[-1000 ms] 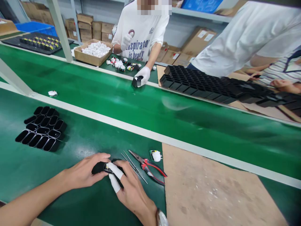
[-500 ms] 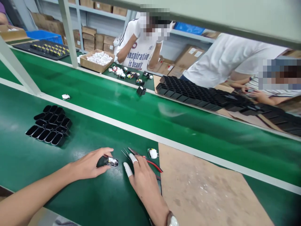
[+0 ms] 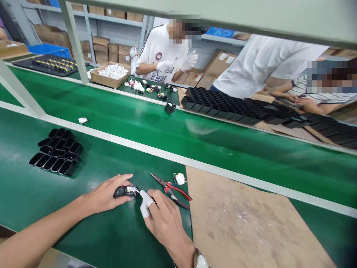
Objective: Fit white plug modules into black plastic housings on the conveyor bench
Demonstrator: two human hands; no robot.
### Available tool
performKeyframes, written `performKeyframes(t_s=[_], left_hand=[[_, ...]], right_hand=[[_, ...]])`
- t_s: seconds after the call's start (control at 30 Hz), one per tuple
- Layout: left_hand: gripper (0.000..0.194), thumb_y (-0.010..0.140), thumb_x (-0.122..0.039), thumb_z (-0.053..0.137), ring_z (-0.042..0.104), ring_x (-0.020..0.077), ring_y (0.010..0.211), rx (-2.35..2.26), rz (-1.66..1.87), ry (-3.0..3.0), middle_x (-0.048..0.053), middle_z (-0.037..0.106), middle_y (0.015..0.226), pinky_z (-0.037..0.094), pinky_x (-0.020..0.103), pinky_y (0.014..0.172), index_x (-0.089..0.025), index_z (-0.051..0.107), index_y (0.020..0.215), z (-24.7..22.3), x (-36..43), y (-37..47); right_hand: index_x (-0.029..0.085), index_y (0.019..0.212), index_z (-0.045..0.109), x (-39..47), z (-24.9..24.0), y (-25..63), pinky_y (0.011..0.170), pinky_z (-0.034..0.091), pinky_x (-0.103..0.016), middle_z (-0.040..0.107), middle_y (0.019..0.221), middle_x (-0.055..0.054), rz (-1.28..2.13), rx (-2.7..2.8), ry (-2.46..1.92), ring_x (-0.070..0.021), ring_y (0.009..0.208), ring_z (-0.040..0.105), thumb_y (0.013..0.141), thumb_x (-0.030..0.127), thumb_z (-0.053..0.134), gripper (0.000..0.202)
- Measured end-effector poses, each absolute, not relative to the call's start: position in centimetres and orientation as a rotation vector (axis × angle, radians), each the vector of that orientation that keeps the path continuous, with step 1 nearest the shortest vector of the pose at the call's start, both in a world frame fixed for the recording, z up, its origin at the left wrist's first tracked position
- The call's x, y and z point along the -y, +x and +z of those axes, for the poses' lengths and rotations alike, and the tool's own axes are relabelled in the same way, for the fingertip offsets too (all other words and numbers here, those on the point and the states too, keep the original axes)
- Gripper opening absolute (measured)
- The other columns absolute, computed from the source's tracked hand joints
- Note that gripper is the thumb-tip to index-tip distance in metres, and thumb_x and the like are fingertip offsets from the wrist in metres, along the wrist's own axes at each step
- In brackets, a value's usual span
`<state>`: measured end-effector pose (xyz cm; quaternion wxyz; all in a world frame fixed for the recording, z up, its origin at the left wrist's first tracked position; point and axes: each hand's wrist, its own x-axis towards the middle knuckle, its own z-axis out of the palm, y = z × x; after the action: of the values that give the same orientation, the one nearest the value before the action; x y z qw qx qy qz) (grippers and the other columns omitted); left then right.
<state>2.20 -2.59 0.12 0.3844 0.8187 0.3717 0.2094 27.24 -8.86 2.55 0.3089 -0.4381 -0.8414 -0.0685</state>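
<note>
My left hand point(image 3: 107, 193) is closed around a black oval housing point(image 3: 119, 191) on the green table. In the housing's open end sits a circuit board with white material point(image 3: 131, 190). My right hand point(image 3: 164, 216), with white covers on two fingertips, holds tweezers, their tips at the board. Just right of it lie red-handled pliers point(image 3: 169, 187). A small board with a white blob point(image 3: 179, 178) rests beyond the pliers.
Black oval housings point(image 3: 57, 152) stand grouped at left. Brown cardboard point(image 3: 237, 219) covers the right side. A conveyor belt point(image 3: 125, 119) carries several parts. Behind it are a box of white pieces point(image 3: 111, 72), black housings point(image 3: 220, 106) and people.
My right hand has moved left with the tweezers, bringing their tips to the board in the housing. Small items on the belt have shifted right. The person opposite has lowered their gloved hands.
</note>
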Motion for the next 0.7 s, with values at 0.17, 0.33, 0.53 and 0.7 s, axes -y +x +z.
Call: performKeyframes(t_s=[0.17,0.33,0.53,0.7], left_hand=[[0.070,0.099,-0.028,0.070,0.068,0.0240,0.128,-0.932,0.553,2.122,0.004,0.074,0.134,0.055,0.042,0.112,-0.033,0.036,0.160,-0.07,2.56,2.20],[0.069,0.100,-0.028,0.070,0.068,0.0248,0.127,-0.919,0.532,2.136,0.005,0.074,0.135,0.057,0.043,0.109,-0.034,0.036,0.160,0.01,2.58,2.15],[0.069,0.101,-0.029,0.070,0.068,0.0259,0.127,-0.937,0.502,2.162,0.006,0.072,0.136,0.061,0.039,0.100,-0.035,0.036,0.161,0.00,2.86,2.12],[0.067,0.104,-0.031,0.067,0.066,0.0265,0.128,-0.895,0.507,2.217,0.006,0.073,0.136,0.058,0.041,0.105,-0.034,0.033,0.162,-0.03,2.89,2.18]], right_hand=[[0.018,0.095,0.064,8.80,2.01,27.43,0.062,0.046,-0.033,0.062,0.096,-0.009,-0.183,2.246,-1.184,-0.0206,0.076,0.058,0.092,0.003,0.051,0.020],[0.018,0.093,0.064,8.74,2.05,27.34,0.061,0.046,-0.034,0.062,0.095,-0.009,-0.192,2.250,-1.190,-0.0209,0.076,0.056,0.091,0.002,0.049,0.022],[0.019,0.090,0.064,8.85,2.44,27.04,0.062,0.045,-0.033,0.060,0.092,-0.008,-0.188,2.268,-1.205,-0.0207,0.076,0.055,0.092,0.002,0.049,0.023],[0.021,0.075,0.057,9.01,2.71,27.01,0.060,0.042,-0.034,0.060,0.092,-0.008,-0.194,2.280,-1.204,-0.0202,0.074,0.053,0.091,0.003,0.048,0.026]])
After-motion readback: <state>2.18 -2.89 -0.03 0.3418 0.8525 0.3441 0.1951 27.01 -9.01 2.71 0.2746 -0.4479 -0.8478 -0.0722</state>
